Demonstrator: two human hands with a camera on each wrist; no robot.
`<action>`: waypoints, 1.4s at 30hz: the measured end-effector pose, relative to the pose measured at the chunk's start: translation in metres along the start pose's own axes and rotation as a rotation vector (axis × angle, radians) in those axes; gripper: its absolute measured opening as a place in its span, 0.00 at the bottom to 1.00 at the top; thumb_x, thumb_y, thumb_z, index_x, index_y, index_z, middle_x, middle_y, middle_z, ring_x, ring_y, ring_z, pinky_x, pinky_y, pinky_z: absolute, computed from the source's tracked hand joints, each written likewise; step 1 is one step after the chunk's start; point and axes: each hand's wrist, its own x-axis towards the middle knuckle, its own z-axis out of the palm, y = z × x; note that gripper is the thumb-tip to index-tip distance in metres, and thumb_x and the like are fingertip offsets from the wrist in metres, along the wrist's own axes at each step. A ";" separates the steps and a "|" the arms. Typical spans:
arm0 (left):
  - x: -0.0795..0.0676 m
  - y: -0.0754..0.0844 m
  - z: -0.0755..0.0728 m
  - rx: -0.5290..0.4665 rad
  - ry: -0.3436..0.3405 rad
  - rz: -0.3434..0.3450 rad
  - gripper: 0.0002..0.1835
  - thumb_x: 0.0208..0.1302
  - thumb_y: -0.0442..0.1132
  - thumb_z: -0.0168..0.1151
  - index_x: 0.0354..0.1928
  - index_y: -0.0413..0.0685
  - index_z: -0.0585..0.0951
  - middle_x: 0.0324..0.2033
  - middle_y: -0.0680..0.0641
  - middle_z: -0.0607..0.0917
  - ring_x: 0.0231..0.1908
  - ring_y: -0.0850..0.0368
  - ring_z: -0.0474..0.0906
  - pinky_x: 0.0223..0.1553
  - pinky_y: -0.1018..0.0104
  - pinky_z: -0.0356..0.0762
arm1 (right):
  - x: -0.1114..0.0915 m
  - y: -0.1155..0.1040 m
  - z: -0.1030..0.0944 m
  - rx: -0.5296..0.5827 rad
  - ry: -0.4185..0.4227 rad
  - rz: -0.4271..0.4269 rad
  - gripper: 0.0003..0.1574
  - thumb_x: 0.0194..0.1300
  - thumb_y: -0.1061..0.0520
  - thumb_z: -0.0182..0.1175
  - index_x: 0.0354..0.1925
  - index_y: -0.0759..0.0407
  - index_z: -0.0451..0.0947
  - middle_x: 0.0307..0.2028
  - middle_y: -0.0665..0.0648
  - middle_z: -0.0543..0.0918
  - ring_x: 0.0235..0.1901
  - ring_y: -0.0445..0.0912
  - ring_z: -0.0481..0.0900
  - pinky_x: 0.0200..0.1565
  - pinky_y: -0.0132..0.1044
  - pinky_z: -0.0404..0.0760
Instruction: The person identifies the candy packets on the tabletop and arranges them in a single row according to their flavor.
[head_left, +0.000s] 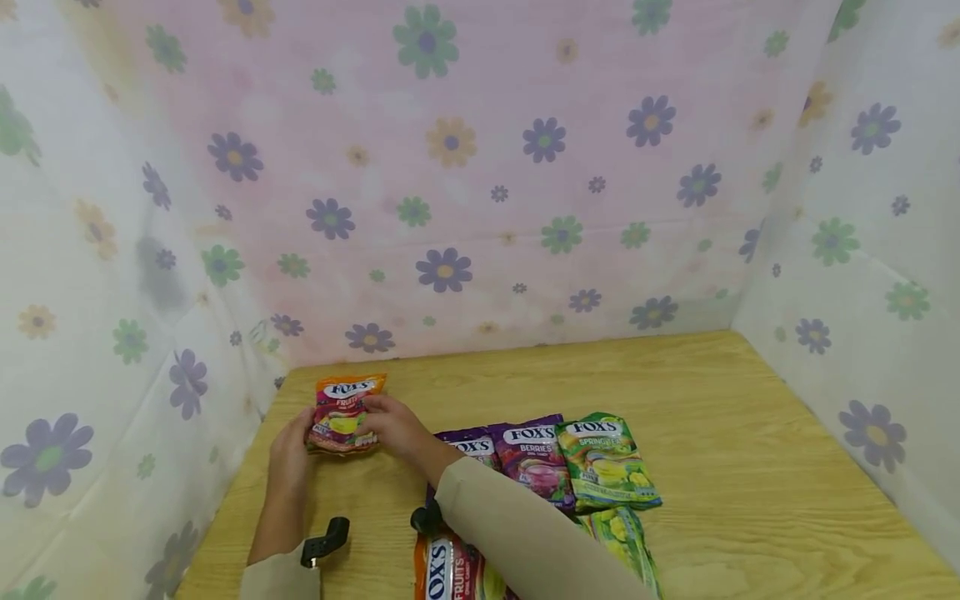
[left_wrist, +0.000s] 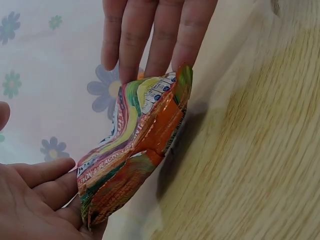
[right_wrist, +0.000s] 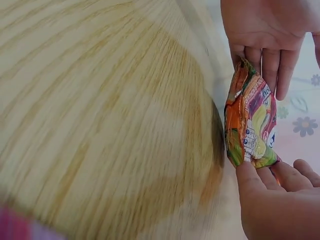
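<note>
An orange and dark red Fox's Fruits candy bag stands tilted, its printed front turned up toward the head camera, at the table's far left. My left hand touches its left edge and my right hand its right edge, so the bag sits between them. In the left wrist view, the left fingers reach straight to one end of the candy bag, the thumb standing off it. Similarly, the right fingers press the other end in the right wrist view, thumb apart.
Near the right forearm lie two purple Fox's bags, one marked Berries, and a green spring tea bag. A second green bag and an orange Fruits bag lie nearer, partly behind the sleeve. Flowered cloth walls surround the wooden table.
</note>
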 end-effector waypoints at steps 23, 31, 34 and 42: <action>0.003 -0.007 -0.004 -0.125 -0.043 -0.066 0.44 0.80 0.67 0.33 0.82 0.41 0.52 0.83 0.45 0.51 0.82 0.49 0.42 0.83 0.53 0.33 | 0.005 0.004 -0.002 -0.080 0.031 0.047 0.44 0.64 0.56 0.65 0.76 0.55 0.66 0.75 0.52 0.69 0.74 0.54 0.66 0.67 0.54 0.73; 0.000 -0.005 -0.008 -0.116 -0.059 -0.089 0.44 0.80 0.68 0.32 0.83 0.43 0.49 0.83 0.44 0.49 0.82 0.48 0.42 0.83 0.51 0.33 | 0.002 0.001 0.002 -0.084 0.031 0.052 0.44 0.64 0.56 0.65 0.77 0.54 0.65 0.76 0.52 0.69 0.76 0.55 0.64 0.71 0.58 0.70; 0.000 -0.005 -0.008 -0.117 -0.050 -0.100 0.45 0.78 0.70 0.33 0.83 0.45 0.50 0.83 0.46 0.48 0.82 0.49 0.41 0.83 0.51 0.33 | 0.001 0.000 0.002 -0.080 0.030 0.048 0.45 0.64 0.56 0.65 0.77 0.56 0.64 0.76 0.53 0.68 0.76 0.55 0.64 0.72 0.57 0.70; 0.003 -0.002 -0.010 0.005 -0.035 -0.082 0.47 0.76 0.72 0.37 0.83 0.47 0.51 0.84 0.49 0.43 0.83 0.48 0.37 0.82 0.47 0.36 | -0.005 -0.005 0.003 -0.119 0.012 0.035 0.45 0.64 0.52 0.65 0.76 0.57 0.65 0.76 0.53 0.68 0.75 0.55 0.66 0.72 0.57 0.70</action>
